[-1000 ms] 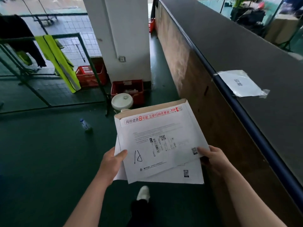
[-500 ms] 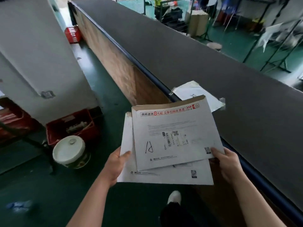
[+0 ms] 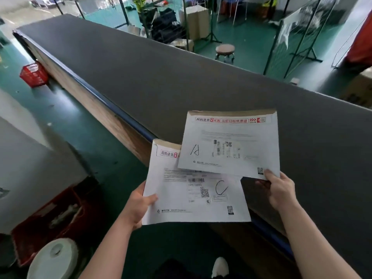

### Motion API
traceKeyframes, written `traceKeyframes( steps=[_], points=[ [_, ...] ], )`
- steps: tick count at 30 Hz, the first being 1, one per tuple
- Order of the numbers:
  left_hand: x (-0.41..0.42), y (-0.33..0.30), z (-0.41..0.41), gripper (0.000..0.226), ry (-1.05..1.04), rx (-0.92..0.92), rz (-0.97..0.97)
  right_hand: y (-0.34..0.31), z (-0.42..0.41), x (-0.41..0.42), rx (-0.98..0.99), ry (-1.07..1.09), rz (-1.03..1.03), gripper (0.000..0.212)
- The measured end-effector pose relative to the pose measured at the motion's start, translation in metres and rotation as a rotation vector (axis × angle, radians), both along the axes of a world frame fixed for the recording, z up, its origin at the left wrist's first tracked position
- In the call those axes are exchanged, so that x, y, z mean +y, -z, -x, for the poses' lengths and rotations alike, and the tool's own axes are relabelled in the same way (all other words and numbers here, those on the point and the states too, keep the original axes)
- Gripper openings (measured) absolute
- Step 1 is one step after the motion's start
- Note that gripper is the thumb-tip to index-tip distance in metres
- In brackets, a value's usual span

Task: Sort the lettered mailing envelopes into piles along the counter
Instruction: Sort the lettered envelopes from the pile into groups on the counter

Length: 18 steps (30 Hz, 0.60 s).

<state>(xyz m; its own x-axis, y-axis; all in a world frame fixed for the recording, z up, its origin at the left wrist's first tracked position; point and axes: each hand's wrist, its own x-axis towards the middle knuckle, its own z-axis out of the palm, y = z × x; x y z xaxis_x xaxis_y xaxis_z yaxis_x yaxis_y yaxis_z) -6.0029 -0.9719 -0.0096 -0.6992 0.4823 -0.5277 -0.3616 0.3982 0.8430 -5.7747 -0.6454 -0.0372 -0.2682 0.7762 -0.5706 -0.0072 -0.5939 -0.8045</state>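
**Op A:** Head view, and it's shifted. A second ago I had both white paper mailing envelopes stacked in front of me over the green floor. Now the right hand (image 3: 280,190) has drawn the top white envelope marked "A" (image 3: 229,143) off the stack and out over the long dark grey counter (image 3: 141,73), pinching its lower right corner. It isn't lying flat yet.

**Op B:** And the left?

**Op A:** The left hand (image 3: 138,206) grips the lower left edge of the other white envelope, the one marked "C" (image 3: 197,196), thumb on top. That letter was covered before; now I can read it. So the two are separated, with "A" overlapping only the top right corner of "C". I'd judge "A" is about to start or join its pile, and "C" comes after.

**Op B:** Anything you can't see?

**Op A:** No pile shows on this stretch of counter. The clear plastic sheet I saw lying there earlier is out of sight; I can't tell whether the envelopes hide it. Small label print is blurred. Whether more envelopes sit under "C", I can't tell.
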Motion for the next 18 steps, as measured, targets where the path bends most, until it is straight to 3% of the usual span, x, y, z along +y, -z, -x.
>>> traceKeyframes(
  steps=[3, 9, 14, 16, 18],
  points=[
    [0.030, 0.017, 0.041, 0.042, 0.071, -0.051, 0.043, -0.006, 0.022, 0.024, 0.014, 0.085, 0.002, 0.029],
    [0.097, 0.039, 0.110, 0.044, 0.335, -0.223, 0.038, -0.030, 0.091, 0.059, 0.022, 0.266, -0.070, 0.015],
    [0.115, 0.053, 0.119, 0.047, 0.490, -0.371, 0.073, -0.038, 0.132, 0.075, -0.023, 0.341, -0.065, 0.005],
    [0.120, 0.063, 0.129, 0.045, 0.511, -0.399, 0.081, -0.028, 0.140, 0.078, -0.149, 0.339, -0.069, 0.014],
    [0.127, 0.067, 0.137, 0.044, 0.538, -0.432, 0.095, -0.012, 0.134, 0.073, -0.370, 0.331, -0.072, 0.036]
  ],
)
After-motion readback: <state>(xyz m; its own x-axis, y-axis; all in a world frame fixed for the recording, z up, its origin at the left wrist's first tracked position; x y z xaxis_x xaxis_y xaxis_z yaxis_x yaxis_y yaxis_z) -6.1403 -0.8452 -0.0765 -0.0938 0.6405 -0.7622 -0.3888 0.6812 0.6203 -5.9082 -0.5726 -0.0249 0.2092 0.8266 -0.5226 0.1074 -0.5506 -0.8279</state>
